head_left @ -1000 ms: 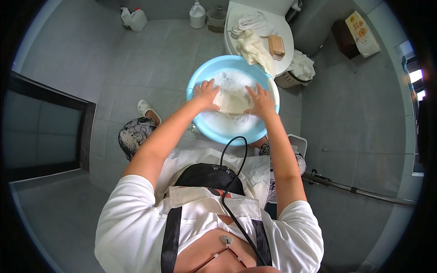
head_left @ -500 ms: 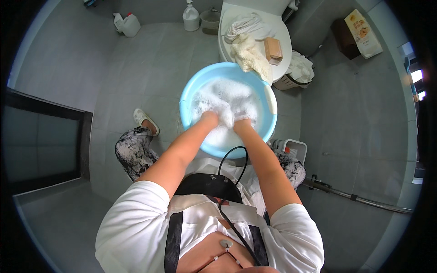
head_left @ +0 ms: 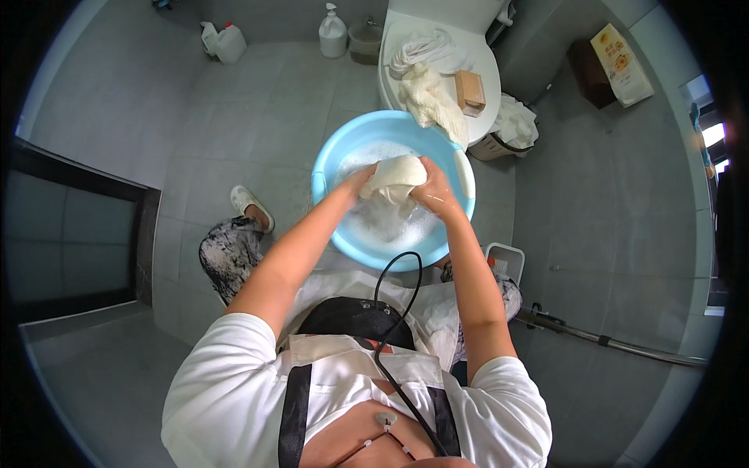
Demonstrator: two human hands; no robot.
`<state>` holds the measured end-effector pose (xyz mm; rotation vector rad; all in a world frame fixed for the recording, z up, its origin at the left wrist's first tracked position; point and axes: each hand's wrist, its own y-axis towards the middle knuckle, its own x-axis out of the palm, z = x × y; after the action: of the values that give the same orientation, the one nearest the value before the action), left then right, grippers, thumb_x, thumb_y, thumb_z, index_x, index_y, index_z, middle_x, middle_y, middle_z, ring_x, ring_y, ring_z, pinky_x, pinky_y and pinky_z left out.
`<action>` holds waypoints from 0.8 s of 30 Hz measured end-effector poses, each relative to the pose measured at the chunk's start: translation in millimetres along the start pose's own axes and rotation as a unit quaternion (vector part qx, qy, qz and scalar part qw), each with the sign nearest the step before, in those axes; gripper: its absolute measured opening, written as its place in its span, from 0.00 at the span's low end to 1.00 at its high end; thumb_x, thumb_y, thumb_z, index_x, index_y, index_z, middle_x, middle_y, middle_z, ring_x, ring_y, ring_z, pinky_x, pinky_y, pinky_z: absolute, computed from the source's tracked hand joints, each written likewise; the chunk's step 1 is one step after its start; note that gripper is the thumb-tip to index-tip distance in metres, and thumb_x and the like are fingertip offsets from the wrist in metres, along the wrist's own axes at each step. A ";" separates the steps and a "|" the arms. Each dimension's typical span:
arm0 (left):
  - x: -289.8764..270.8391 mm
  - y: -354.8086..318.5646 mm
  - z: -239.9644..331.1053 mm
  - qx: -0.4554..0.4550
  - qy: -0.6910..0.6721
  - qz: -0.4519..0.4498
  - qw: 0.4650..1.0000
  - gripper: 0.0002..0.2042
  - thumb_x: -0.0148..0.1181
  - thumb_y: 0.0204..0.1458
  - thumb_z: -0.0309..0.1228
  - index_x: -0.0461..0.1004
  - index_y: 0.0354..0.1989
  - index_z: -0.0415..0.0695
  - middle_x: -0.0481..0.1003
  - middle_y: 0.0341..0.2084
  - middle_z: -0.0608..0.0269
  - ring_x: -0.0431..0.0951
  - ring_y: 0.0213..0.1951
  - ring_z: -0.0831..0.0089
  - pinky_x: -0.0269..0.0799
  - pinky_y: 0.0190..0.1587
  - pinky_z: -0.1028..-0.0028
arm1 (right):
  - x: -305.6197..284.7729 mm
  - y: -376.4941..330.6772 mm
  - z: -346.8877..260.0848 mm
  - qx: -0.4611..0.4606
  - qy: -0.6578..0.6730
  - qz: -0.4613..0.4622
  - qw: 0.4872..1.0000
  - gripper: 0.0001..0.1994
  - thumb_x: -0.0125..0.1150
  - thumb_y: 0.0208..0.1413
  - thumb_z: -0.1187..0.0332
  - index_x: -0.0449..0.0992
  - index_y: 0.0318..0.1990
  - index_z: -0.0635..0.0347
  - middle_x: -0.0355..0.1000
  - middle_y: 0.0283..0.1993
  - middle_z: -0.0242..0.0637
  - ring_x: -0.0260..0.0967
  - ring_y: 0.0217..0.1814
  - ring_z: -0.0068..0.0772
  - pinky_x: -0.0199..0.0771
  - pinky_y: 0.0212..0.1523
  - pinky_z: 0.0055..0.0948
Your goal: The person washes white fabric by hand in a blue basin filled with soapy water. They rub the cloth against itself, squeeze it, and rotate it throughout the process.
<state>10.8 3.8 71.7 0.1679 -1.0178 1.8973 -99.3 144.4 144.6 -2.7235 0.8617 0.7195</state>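
Note:
A wet white cloth [head_left: 396,176] is bunched up between my two hands, above the suds. My left hand [head_left: 359,184] is closed on its left side, and my right hand [head_left: 435,191] grips its right side. Fingertips are partly hidden by the folds. Below, foamy water [head_left: 390,230] fills the bottom of a light blue basin [head_left: 329,168], and the cloth's lower end hangs toward it. Wet streaks and foam show on my right hand.
Beyond the basin stands a white toilet [head_left: 485,70], its lid holding a cream knitted cloth [head_left: 429,93], white fabric [head_left: 427,53] and a brown box [head_left: 470,92]. A basket with white cloth [head_left: 515,125] sits right of it. A pump bottle [head_left: 332,35] and jug [head_left: 228,45] stand farther back.
Both hands have come up out of the suds, lifting the white cloth into view. The foam in the basin looks thinner and more spread out.

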 end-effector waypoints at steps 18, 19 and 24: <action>65.4 -30.6 23.3 0.195 -0.226 -0.090 0.950 0.18 0.48 0.50 0.46 0.65 0.44 0.47 0.68 0.40 0.63 0.69 0.43 0.70 0.64 0.46 0.70 | 46.4 -20.5 -28.5 -0.143 -0.016 0.317 0.938 0.25 0.56 0.44 0.64 0.61 0.52 0.55 0.53 0.54 0.50 0.48 0.58 0.51 0.46 0.56 0.43; 69.7 -35.5 28.5 0.186 -0.209 -0.090 0.956 0.18 0.47 0.50 0.46 0.65 0.44 0.47 0.69 0.39 0.64 0.69 0.42 0.71 0.65 0.46 0.71 | 46.0 -21.5 -26.0 -0.169 -0.053 0.310 0.934 0.24 0.56 0.44 0.63 0.62 0.52 0.55 0.53 0.54 0.50 0.48 0.58 0.51 0.46 0.56 0.43; 79.1 -37.8 52.6 0.109 -0.098 -0.067 0.987 0.20 0.54 0.45 0.49 0.67 0.39 0.46 0.70 0.33 0.66 0.70 0.37 0.75 0.67 0.38 0.74 | 35.6 -20.3 -12.3 -0.258 -0.144 0.297 0.908 0.24 0.62 0.37 0.66 0.66 0.47 0.52 0.57 0.51 0.49 0.55 0.53 0.50 0.58 0.49 0.40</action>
<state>-17.7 27.8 166.9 0.5453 -0.9017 1.8921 -57.3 139.5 138.0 -2.6309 1.6387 1.6289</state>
